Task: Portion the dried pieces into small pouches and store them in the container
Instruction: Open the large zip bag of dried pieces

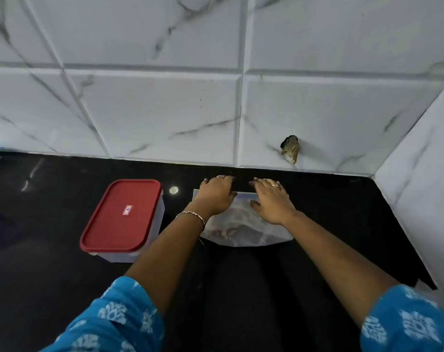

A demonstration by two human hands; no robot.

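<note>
Black, glossy stone countertop (317, 212) runs back to a wall of white marble-veined tiles (152, 110) with bevelled edges. A round spot of light (174, 190) reflects off its polish. A ragged dark hole with brownish crumbled edges (290, 148) breaks one tile just above the counter, behind the right hand.

A clear, soft plastic zip pouch (243, 224) lies flat on the counter, its blue zip strip (245, 194) on the far edge toward the wall. Pale brownish dried pieces (226, 232) show dimly through the film near its front edge; their shape cannot be made out.

Both hands rest palm-down on the pouch's upper part. The left hand (215, 195) covers the strip's left end and the right hand (274, 203) its right end. Their fingers are spread fairly straight and reach past the strip onto bare counter, gripping nothing. A thin metal bracelet (191, 215) circles the left wrist. Rings show on both hands, and blue sleeves with white floral print (109, 321) cover the upper arms.

Just left of the pouch, close beside the left forearm, stands a rectangular translucent plastic container (154, 219) with rounded corners. Its matte red lid (121, 214), which carries a small label, is shut.
</note>
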